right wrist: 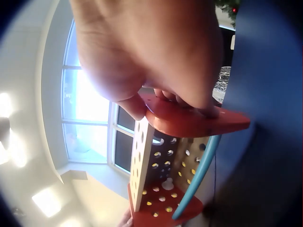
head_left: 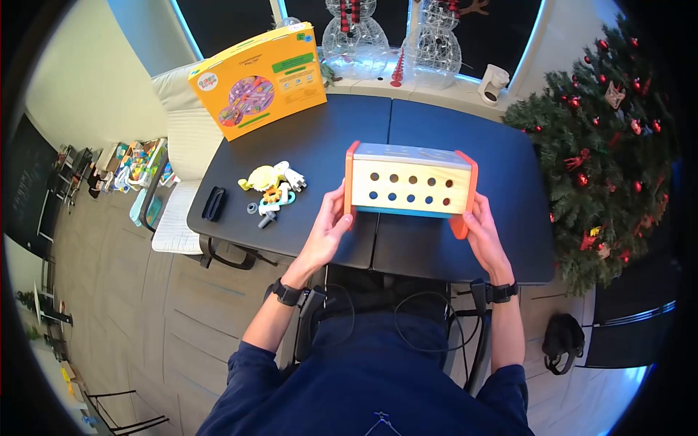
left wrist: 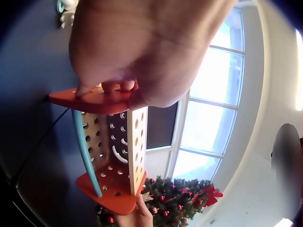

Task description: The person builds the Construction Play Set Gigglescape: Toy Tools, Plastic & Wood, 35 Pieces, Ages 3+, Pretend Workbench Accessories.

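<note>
A toy wooden toolbox has orange-red end panels, a pale face with two rows of round holes and a blue rod along one edge. My left hand grips its left end panel, thumb on one side and fingers on the other. On the opposite end panel, my right hand has a similar grip. The box is tilted with the holed face towards me, over the dark table. Through the open side, the wrist views show more holes inside.
Left on the table lie a yellow-and-white plastic toy, a grey bolt and a black case. An orange-yellow play-set box stands at the back left. A decorated Christmas tree is on the right, a white chair left.
</note>
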Demonstrator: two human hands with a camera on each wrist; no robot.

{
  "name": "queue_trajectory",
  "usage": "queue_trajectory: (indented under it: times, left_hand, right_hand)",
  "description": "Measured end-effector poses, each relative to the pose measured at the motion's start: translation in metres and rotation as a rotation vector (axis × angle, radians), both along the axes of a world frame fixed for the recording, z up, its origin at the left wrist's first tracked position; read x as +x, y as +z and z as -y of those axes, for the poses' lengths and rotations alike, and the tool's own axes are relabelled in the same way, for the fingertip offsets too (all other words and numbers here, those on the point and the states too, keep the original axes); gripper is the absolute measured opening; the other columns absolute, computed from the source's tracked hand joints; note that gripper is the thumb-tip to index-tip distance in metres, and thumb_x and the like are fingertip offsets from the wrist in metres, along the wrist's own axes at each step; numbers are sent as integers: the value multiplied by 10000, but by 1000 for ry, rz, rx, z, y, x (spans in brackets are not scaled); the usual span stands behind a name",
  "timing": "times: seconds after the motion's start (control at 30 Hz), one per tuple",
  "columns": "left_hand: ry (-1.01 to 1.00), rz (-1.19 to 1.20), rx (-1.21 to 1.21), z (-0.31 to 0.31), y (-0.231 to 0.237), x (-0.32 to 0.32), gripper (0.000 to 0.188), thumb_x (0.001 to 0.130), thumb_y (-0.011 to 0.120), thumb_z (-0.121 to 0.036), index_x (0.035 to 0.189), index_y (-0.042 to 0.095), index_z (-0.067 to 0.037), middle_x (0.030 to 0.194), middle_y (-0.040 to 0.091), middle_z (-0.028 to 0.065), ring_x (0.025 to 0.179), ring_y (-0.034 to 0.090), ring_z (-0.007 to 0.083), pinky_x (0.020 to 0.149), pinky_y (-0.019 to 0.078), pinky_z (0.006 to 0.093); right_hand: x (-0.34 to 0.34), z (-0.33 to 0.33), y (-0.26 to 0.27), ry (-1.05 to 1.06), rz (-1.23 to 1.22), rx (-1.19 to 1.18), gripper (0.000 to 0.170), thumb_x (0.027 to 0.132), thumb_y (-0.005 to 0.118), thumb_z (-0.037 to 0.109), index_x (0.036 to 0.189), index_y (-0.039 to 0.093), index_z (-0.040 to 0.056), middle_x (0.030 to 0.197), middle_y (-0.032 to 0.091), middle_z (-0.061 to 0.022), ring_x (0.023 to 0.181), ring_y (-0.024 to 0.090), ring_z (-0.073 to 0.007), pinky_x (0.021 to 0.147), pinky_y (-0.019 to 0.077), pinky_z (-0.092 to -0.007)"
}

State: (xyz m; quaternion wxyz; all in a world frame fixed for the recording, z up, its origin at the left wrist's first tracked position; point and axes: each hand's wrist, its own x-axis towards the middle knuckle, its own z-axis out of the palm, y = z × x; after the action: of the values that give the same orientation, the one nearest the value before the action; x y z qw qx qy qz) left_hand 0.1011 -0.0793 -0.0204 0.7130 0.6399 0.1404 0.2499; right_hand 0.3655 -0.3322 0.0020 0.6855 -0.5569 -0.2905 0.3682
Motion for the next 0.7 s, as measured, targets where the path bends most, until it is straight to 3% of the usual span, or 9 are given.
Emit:
queue_trajectory:
  times: [0.23,0.27,0.37,0.4,0.5,0.57,0.63,0.67,0.7]
  left_hand:
    - [0,28,98,-1,-25,-2,644,1019,436,189,1600,257,-20,1834,118,202,1687,177,285,1351,202,420]
    - [-8,8,79,1,-23,-5,605,993,440,219,1533,281,-3,1837,63,214,1688,134,302,1356,209,440]
    - [4,-50,101,5,-32,-8,559,1000,478,182,1494,281,10,1826,75,244,1683,143,340,1359,216,460]
    - [-13,-66,97,4,-43,-11,637,1026,514,125,1578,239,-33,1774,233,249,1673,214,313,1347,229,466]
    - [-32,-168,108,6,-30,-20,658,1019,525,126,1585,229,-31,1788,191,250,1681,181,332,1355,212,487]
    - [-21,-200,223,-1,-31,-26,549,1053,528,39,1561,334,-33,1734,352,250,1633,325,347,1322,303,493]
    - [-41,-334,370,-21,-10,-33,469,1070,531,-16,1527,424,-29,1679,472,236,1589,420,358,1293,364,494]
    - [69,-323,560,-30,-11,-37,346,1073,549,-76,1413,575,-16,1583,598,211,1511,531,382,1246,430,481]
    - [206,-360,707,-41,-10,-39,272,1013,598,-63,1266,679,-4,1537,629,199,1422,586,425,1190,488,476]
  right_hand:
    - [-2,-5,-19,7,140,-58,528,1117,510,40,1591,279,50,1644,445,-160,1553,395,-222,1287,293,-395]
    - [-2,-6,-22,4,175,-56,517,1115,503,30,1580,279,48,1641,447,-165,1552,396,-223,1287,290,-395]
    - [-10,-7,-27,-14,170,-122,491,1116,494,22,1558,280,37,1601,476,-170,1508,443,-225,1264,321,-388]
    - [-12,-5,-31,-5,186,-143,484,1119,492,25,1554,280,33,1586,487,-170,1491,458,-226,1255,333,-387]
    - [-11,-8,-33,6,204,-194,461,1127,488,34,1540,284,21,1545,517,-171,1444,499,-231,1230,364,-385]
    - [-15,-5,-24,4,149,-237,443,1132,487,43,1528,292,10,1522,533,-172,1419,523,-236,1220,377,-383]
    - [-20,-5,-30,-41,284,-185,404,1128,511,60,1490,339,5,1478,553,-180,1353,557,-235,1177,413,-376]
    - [-22,-6,-32,-63,354,-155,386,1126,523,68,1471,362,2,1456,563,-184,1320,574,-235,1156,431,-372]
    - [-26,-5,-33,-151,441,-194,356,1120,539,74,1439,399,2,1409,576,-180,1251,586,-229,1106,454,-365]
